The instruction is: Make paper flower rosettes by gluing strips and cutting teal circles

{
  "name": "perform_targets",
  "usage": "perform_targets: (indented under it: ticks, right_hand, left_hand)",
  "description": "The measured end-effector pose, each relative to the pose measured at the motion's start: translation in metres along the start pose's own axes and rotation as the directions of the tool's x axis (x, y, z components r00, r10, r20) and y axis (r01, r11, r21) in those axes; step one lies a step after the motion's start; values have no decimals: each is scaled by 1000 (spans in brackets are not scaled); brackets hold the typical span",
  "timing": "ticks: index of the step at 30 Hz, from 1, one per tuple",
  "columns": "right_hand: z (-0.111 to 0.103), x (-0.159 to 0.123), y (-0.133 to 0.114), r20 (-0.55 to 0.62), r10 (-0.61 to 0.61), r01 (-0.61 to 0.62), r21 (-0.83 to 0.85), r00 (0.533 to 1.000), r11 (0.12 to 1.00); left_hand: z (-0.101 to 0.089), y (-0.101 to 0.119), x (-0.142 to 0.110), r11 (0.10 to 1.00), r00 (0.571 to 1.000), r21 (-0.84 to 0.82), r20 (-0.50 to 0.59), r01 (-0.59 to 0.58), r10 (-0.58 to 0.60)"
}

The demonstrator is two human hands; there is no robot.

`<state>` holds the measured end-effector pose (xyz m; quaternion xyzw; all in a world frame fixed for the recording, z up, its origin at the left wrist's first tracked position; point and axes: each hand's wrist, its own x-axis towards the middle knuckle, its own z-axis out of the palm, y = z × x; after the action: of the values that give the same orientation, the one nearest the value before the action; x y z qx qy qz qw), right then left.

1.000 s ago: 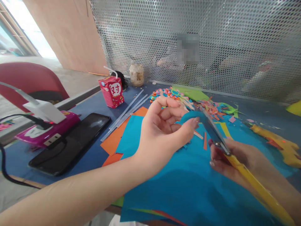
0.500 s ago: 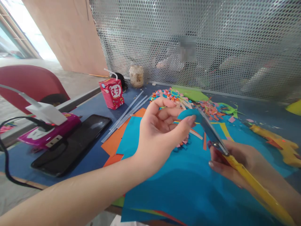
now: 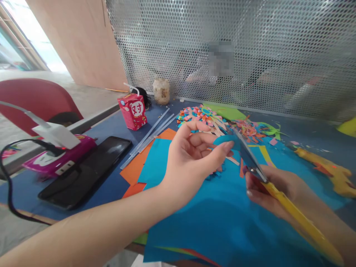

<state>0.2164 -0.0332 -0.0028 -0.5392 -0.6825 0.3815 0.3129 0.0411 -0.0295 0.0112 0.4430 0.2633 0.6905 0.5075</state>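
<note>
My left hand [image 3: 191, 159] pinches a small rounded piece of blue paper [image 3: 224, 139] between thumb and fingers, raised over the table. My right hand [image 3: 271, 193] is closed around a pair of scissors [image 3: 257, 171] with yellow handles. The blades point up and away, and lie against the right edge of the blue piece. Whether they are fully closed I cannot tell. Beneath both hands lie large blue paper sheets [image 3: 205, 226], with orange sheets [image 3: 136, 159] showing at their left. Fringed paper flowers [image 3: 204, 111] lie behind my left hand.
A black phone [image 3: 86, 172], a purple power strip [image 3: 59, 155], clear glue sticks [image 3: 152, 131] and a red drink carton [image 3: 132, 111] are at left. A yellow glue gun [image 3: 328, 170] lies at right. Paper scraps [image 3: 247, 129] and a jar [image 3: 161, 91] stand before a perforated metal panel [image 3: 178, 44].
My left hand and the blue piece have shifted slightly right and down. The scissors have moved a little left, closer to my left hand. Both holds are the same.
</note>
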Motion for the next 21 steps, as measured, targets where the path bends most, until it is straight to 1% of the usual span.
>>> perform_targets:
  ticks: [5,11,16,18,19,21]
  right_hand:
    - [0,1,1,-3,2,-2,-8,1000,1000]
    - [0,-2,-6,-36,78,-79,-6,996,997]
    - [-4,-2,-8,30,158,-158,-7,987,987]
    - [-4,-2,-8,49,180,-181,18,982,983]
    - [-4,-1,-8,50,179,-181,34,983,983]
    - [-4,-1,-6,36,134,-136,54,990,989]
  left_hand:
    - [0,-1,0,1000,1000,3,-4,9,-9]
    - [-1,0,0,1000,1000,-2,-17,2,-2]
    - [-2,1,2,1000,1000,5,-18,-12,12]
    - [-2,1,2,1000,1000,10,-27,-5,5]
    - [-2,1,2,1000,999,11,-34,3,-2]
    - [-2,1,2,1000,999,3,-38,20,-20]
